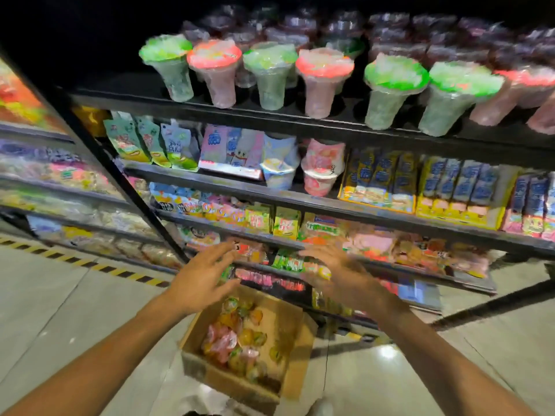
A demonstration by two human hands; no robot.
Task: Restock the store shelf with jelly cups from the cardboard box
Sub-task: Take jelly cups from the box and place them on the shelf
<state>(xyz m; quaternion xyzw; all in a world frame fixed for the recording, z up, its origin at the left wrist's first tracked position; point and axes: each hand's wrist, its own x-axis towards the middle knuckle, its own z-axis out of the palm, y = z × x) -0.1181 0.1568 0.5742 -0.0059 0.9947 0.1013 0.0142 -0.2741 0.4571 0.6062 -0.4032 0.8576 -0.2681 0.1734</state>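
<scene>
An open cardboard box (295, 373) stands on the floor below me, holding several jelly cups (237, 337) in orange, pink and green. My left hand (201, 277) hovers above the box's left side, fingers spread and empty. My right hand (342, 274) is held out above the box's far right corner, fingers spread, holding nothing. Both hands are blurred and sit in front of the lower shelves. The black store shelf (300, 202) rises ahead, packed with snacks. Tall jelly cups (322, 82) with green and red lids line the top shelf.
A second shelf unit (45, 181) with bagged goods stands at the left. Yellow-black hazard tape (99, 267) runs along the grey tiled floor (54, 298). Boxed and pouch snacks fill the middle shelves. A black shelf foot (495, 304) angles across the floor at right.
</scene>
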